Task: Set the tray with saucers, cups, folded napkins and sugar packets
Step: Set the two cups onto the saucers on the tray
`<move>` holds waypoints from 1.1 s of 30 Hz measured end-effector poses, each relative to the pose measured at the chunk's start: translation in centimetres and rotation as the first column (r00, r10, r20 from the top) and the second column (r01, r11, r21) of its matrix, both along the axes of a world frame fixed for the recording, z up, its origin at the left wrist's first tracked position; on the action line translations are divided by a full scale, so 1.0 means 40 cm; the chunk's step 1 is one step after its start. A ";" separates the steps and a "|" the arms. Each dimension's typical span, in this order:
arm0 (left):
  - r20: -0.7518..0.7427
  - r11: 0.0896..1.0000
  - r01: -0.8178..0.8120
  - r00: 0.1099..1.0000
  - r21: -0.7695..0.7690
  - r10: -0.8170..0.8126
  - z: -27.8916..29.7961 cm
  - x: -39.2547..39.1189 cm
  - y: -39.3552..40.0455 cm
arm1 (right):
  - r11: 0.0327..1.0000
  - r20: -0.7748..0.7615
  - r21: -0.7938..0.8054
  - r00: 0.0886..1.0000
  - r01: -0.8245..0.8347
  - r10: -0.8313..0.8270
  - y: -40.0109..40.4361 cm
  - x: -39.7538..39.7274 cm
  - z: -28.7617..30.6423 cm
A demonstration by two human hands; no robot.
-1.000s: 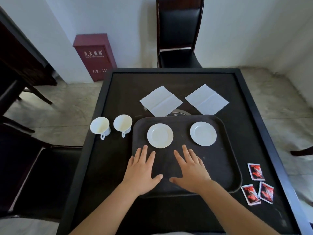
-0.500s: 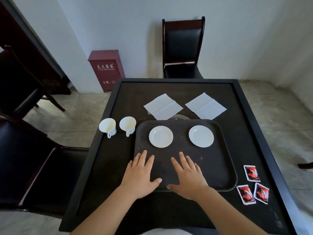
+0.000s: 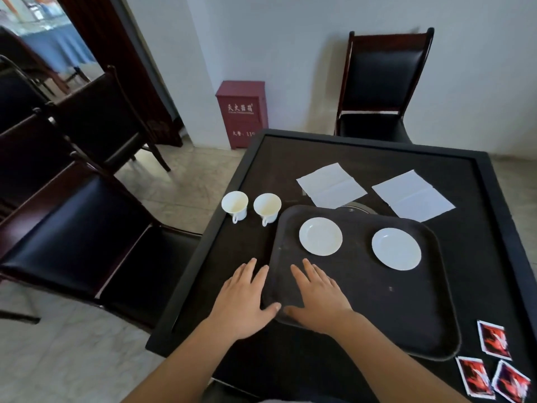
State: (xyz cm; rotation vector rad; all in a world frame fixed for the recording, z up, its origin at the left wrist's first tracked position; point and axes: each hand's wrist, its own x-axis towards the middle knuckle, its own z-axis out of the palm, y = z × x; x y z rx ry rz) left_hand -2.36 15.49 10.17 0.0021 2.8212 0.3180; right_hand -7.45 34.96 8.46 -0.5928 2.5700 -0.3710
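Observation:
A dark tray (image 3: 406, 321) lies on the black table (image 3: 290, 158) and carries two white saucers, one on its left (image 3: 320, 236) and one on its right (image 3: 396, 248). Two white cups (image 3: 234, 205) (image 3: 267, 207) stand upright on the table just left of the tray. Beyond the tray lie two unfolded white napkins (image 3: 331, 185) (image 3: 412, 194). Three red sugar packets (image 3: 494, 340) lie at the tray's near right corner. My left hand (image 3: 244, 301) rests flat on the table against the tray's near left edge. My right hand (image 3: 318, 298) lies flat on the tray. Both hold nothing.
A dark chair (image 3: 377, 91) stands at the table's far side. More dark chairs (image 3: 75, 216) stand close on the left. A red cabinet (image 3: 242, 112) sits on the floor by the wall. A round metal fitting (image 3: 357, 207) shows in the table behind the tray.
The view has swung to the left, so the table now sits right of centre. Both hands stay flat at the tray's near left edge. No object has moved.

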 end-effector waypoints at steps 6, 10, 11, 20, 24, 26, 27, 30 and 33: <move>-0.006 1.000 -0.002 1.000 0.027 0.002 -0.014 -0.051 -0.149 | 0.999 -0.007 -0.034 1.000 0.003 -0.003 -0.144 -0.040 0.010; 0.006 0.999 0.028 1.000 0.031 -0.028 -0.040 -0.106 -0.253 | 0.997 0.017 -0.033 0.998 0.064 -0.064 -0.241 -0.078 0.002; 0.009 0.999 0.034 0.999 0.031 -0.034 -0.048 -0.122 -0.276 | 0.997 0.026 -0.024 0.997 0.076 -0.076 -0.264 -0.089 -0.002; -0.007 0.990 0.067 0.998 0.121 -0.067 -0.071 -0.325 -0.466 | 0.967 0.046 -0.072 0.969 0.246 -0.243 -0.460 -0.234 -0.040; -0.018 0.980 0.086 0.996 0.177 -0.085 -0.077 -0.427 -0.501 | 0.932 0.018 -0.135 0.942 0.335 -0.336 -0.505 -0.327 -0.038; -0.020 0.970 0.096 0.995 0.224 -0.093 -0.092 -0.476 -0.507 | 0.922 -0.002 -0.158 0.934 0.354 -0.358 -0.518 -0.368 -0.036; -0.017 0.963 0.094 0.996 0.254 -0.093 -0.101 -0.499 -0.509 | 0.918 -0.004 -0.164 0.931 0.360 -0.366 -0.524 -0.388 -0.034; 0.000 0.941 0.076 0.997 0.330 -0.080 -0.131 -0.558 -0.509 | 0.916 0.005 -0.172 0.930 0.362 -0.367 -0.541 -0.442 -0.035; 0.051 0.929 0.017 0.998 0.371 -0.038 -0.158 -0.604 -0.512 | 0.929 0.017 -0.147 0.940 0.339 -0.341 -0.560 -0.482 -0.046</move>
